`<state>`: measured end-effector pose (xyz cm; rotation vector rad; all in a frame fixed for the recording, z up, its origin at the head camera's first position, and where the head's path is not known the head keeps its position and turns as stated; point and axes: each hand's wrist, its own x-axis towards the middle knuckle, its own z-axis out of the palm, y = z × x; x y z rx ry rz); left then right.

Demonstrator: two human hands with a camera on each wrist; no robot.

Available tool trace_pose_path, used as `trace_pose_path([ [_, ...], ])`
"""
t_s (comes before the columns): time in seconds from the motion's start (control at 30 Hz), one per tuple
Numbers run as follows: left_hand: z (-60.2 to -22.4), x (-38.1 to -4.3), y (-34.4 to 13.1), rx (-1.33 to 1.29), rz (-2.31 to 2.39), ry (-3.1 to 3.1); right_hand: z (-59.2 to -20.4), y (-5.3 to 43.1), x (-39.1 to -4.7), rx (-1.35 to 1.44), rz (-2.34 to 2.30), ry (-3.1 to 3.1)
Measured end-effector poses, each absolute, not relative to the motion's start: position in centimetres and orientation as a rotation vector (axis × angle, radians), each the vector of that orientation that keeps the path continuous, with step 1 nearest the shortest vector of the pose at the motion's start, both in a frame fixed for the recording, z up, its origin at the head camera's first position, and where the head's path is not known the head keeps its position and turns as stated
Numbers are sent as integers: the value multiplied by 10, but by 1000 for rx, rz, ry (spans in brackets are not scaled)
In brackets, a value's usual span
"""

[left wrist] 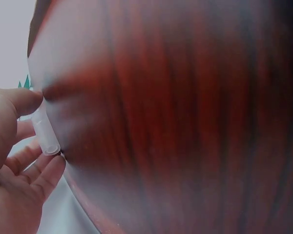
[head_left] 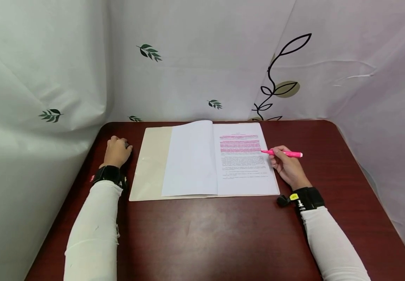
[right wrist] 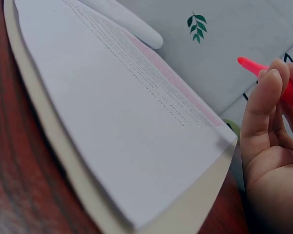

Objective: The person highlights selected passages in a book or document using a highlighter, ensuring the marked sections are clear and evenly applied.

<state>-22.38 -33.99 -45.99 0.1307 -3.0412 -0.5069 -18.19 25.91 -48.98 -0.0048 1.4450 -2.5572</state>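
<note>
My right hand (head_left: 289, 167) pinches a pink highlighter (head_left: 293, 154) by the right edge of the printed page (head_left: 244, 185). In the head view its tip is at the end of the pink-marked lines; in the right wrist view the uncapped tip (right wrist: 254, 67) appears raised off the paper. Pink covers the upper lines of text, and the lower lines are unmarked. At the table's far left, my left hand (head_left: 116, 152) holds a small translucent cap (left wrist: 46, 134) between thumb and fingers, low over the wood. In the head view that cap is mostly hidden by the hand.
The pages lie open on a cream folder (head_left: 150, 168), with a blank white sheet (head_left: 192, 160) turned to the left. Underneath is a dark red-brown wooden table (head_left: 202, 238). White cloth (head_left: 195, 58) with leaf prints hangs behind it and along the sides.
</note>
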Motion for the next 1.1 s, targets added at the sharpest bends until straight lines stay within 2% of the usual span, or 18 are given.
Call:
trace_pose_path([
  [0.73, -457, -218, -345, 93, -584, -2965, -491, 260, -183, 22, -2559, 1443],
  [1.1, -446, -213, -327, 53, -773, -2852, -490, 257, -182, 15, -2573, 1421],
])
